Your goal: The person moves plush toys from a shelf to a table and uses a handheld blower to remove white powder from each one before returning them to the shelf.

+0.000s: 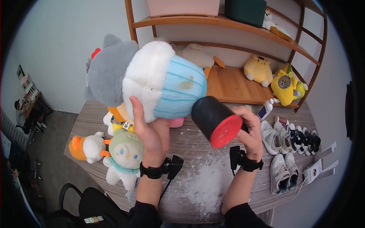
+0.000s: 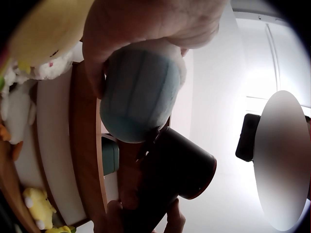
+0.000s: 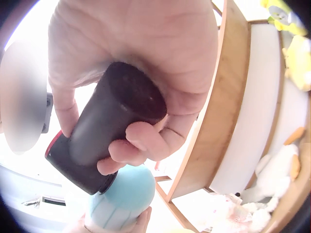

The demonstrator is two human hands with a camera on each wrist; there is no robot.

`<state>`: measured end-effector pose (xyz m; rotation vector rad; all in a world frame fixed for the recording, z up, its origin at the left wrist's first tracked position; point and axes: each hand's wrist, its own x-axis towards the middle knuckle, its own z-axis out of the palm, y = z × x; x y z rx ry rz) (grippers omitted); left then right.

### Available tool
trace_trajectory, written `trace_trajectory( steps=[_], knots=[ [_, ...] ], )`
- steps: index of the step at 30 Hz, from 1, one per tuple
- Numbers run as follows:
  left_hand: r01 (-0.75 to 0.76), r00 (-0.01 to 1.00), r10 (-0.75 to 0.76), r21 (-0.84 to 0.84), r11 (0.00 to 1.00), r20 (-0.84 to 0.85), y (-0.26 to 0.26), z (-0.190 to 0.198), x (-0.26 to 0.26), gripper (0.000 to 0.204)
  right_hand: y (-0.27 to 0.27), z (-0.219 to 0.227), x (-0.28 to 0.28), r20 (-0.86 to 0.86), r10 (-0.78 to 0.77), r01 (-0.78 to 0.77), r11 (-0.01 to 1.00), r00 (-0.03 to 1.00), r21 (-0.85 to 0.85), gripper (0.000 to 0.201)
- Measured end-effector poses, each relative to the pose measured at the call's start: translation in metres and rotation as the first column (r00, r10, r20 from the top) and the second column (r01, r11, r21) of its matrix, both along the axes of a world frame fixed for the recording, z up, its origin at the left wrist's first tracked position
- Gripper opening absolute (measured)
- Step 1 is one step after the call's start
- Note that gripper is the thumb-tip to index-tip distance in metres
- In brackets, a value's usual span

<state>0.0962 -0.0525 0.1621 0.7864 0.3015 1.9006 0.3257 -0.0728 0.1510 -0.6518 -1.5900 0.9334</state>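
A plush toy (image 1: 181, 83) with a grey head, white middle and blue striped base is held up above the table, tipped on its side. My left hand (image 1: 149, 133) grips it from below, thumb along the white fur. A brownish stain shows on the blue part. In my right hand (image 1: 249, 127) is a black hand-held device (image 3: 97, 126) with a thick handle and a round red end; the fingers curl round the handle. Its front end is right at the blue base in the left wrist view, where a toothed edge shows at its mouth.
White powder is scattered over the grey wooden table (image 1: 178, 182). More plush toys (image 1: 127, 152) lie at the left, with several shoes (image 1: 281, 167) and a white bottle (image 1: 265, 110) at the right. Behind stands a wooden shelf (image 1: 228, 83) with plush toys and boxes.
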Motion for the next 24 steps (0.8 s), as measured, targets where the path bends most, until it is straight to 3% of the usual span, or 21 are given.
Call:
trace_trajectory(
  steps=[7, 17, 24],
  knots=[
    [0.108, 0.99, -0.112, -0.047, 0.993, -0.082, -0.006, -0.002, 0.0, 0.062, 0.007, -0.014, 0.002, -0.278, -0.111, 0.105, 0.994, 0.954, -0.036, 0.055],
    [0.198, 0.912, -0.207, -0.061, 0.978, -0.355, -0.004, -0.016, -0.003, 0.062, 0.008, -0.009, 0.003, -0.401, -0.089, 0.095, 0.995, 0.912, -0.006, 0.051],
    [0.226, 0.942, -0.231, -0.049, 0.973, -0.244, -0.002, -0.024, -0.003, 0.068, 0.007, -0.009, -0.006, -0.463, -0.069, 0.076, 0.997, 0.884, -0.003, 0.061]
  ],
)
